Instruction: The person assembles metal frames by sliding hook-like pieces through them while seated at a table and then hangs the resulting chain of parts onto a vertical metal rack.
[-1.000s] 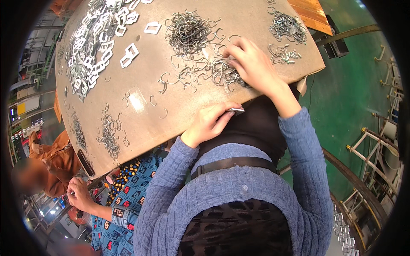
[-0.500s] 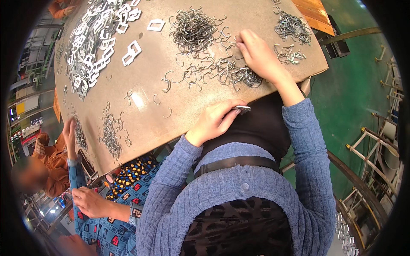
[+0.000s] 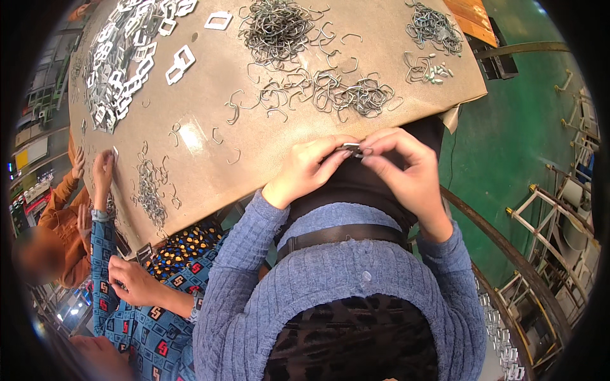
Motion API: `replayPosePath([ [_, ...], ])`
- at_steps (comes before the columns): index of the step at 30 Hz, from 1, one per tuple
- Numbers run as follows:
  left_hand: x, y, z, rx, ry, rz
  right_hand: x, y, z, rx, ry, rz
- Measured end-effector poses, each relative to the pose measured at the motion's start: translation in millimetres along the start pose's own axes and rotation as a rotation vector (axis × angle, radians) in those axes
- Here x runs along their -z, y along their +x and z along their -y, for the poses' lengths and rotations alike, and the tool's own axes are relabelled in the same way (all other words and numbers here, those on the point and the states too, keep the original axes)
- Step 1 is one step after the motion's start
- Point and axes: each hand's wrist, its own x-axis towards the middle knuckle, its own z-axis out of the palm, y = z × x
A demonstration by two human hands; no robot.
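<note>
Green floor (image 3: pixel 473 171) lies to the right of your tan table (image 3: pixel 279 130), whose near edge runs just in front of you. Your left hand (image 3: pixel 310 168) pinches a small metal piece (image 3: pixel 350 147) between thumb and fingers, right by that edge and over your black clothing. Your right hand (image 3: pixel 410 166) is at the same piece from the other side, thumb and forefinger curled toward its right end; the fingertips hide so much that you cannot tell whether they grip it or only touch it.

Just beyond your hands, a band of wire hooks (image 3: pixel 367 96) lies strewn along the table, thickest at its right. Past it sits a dense heap of hooks (image 3: pixel 276 32). Near the table's right side lies another heap (image 3: pixel 435 30), with pale pellets (image 3: pixel 437 75) on its near side.

Toward the far left, flat frames (image 3: pixel 121 66) lie piled, a few loose ones (image 3: pixel 219 20) apart from them. Nearer you on the left is a smaller cluster of hooks (image 3: pixel 151 192). Beside you, a co-worker in a patterned blue sleeve (image 3: pixel 103 263) has one hand (image 3: pixel 103 174) raised by the table; beyond is a person in brown (image 3: pixel 73 244).
</note>
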Motion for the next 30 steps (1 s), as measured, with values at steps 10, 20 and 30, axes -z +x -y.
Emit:
replayPosePath([
  [10,3,3,-7,-0.038,0.04,-0.008,-18,-3,-17,0.006,-0.118,-0.135],
  [20,3,2,-4,-0.025,0.035,0.005,-18,0,-23,-0.063,0.012,-0.106],
  [30,8,-1,-8,-0.029,-0.043,-0.001,-32,4,-20,0.371,-0.264,-0.162],
])
